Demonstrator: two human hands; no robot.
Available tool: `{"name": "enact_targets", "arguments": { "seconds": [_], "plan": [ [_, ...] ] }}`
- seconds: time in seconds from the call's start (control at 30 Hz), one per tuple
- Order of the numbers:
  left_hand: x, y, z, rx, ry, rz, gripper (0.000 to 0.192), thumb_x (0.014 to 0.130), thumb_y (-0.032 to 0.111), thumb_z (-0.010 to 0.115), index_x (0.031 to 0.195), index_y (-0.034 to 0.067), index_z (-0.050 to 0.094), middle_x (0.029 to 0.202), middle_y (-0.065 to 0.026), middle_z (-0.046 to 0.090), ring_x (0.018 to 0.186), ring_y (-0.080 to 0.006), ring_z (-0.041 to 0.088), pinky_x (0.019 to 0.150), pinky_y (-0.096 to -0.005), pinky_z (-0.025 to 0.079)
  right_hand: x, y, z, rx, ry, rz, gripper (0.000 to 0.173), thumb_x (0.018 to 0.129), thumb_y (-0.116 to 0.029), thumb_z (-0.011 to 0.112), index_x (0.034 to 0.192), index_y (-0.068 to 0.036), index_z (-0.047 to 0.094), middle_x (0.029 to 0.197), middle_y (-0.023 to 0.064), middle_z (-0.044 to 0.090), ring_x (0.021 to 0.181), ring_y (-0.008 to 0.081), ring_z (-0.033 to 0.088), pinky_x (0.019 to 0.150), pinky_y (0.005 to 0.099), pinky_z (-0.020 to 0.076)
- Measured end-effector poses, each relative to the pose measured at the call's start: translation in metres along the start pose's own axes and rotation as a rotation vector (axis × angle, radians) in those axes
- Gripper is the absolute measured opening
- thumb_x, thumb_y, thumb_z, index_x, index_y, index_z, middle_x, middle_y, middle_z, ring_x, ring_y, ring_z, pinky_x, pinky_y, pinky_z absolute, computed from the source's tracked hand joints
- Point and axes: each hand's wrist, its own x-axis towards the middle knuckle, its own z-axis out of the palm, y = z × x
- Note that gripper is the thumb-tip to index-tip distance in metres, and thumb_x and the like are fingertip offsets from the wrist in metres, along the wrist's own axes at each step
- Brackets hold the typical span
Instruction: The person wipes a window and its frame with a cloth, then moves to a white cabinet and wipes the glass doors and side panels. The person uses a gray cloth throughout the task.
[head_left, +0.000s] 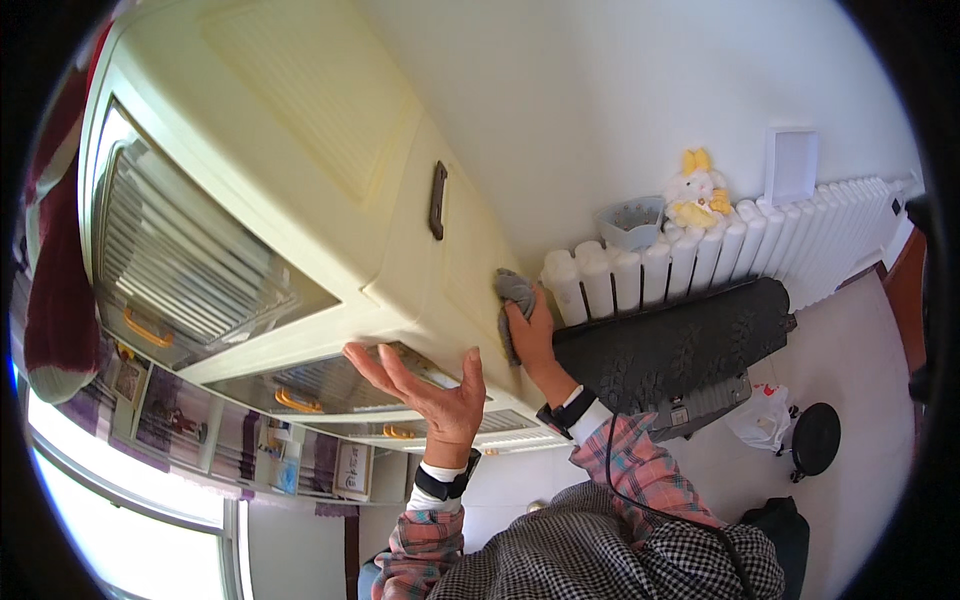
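Observation:
A cream plastic drawer cabinet fills the left and middle of the view. My right hand presses a crumpled grey cloth against the cabinet's side panel, close to its rear edge by the wall. On that same panel is a dark brown handle. My left hand holds nothing; its fingers are spread at the cabinet's front corner, over a translucent drawer front. Whether its fingertips touch the cabinet I cannot tell. Orange drawer pulls show on the front.
A white radiator runs along the wall, with a plush rabbit, a small basket and a white box on top. Below stands a black padded case. A plastic bag and black stool are on the floor.

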Motion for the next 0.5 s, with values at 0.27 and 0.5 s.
{"name": "enact_targets", "arguments": {
  "seconds": [0.27, 0.5],
  "plan": [
    [0.013, 0.01, 0.025, 0.191, 0.069, -0.018, 0.08, 0.097, 0.023, 0.055, 0.156, -0.003, 0.009, 0.16, -0.0308, -0.004, 0.149, -0.0479, -0.002, 0.117, -0.0627, 0.009, -0.015, 0.007, -0.005, 0.195, -0.244, -0.278, 0.053, 0.093, -0.014, 0.06, 0.139, 0.004, 0.04, 0.134, 0.023, 0.054, 0.125, 0.03, 0.053, 0.106, 0.0381, 0.0395],
    [0.016, 0.009, 0.032, 0.201, 0.097, 0.007, 0.077, 0.098, 0.022, 0.053, 0.155, -0.004, 0.007, 0.16, -0.0318, -0.005, 0.149, -0.0481, -0.002, 0.116, -0.0619, 0.013, 0.093, 0.021, -0.012, -0.112, -0.274, -0.093, 0.053, 0.094, -0.019, 0.06, 0.14, 0.0, 0.041, 0.128, 0.0254, 0.058, 0.12, 0.0367, 0.056, 0.102, 0.0391, 0.0428]
  ]
}}
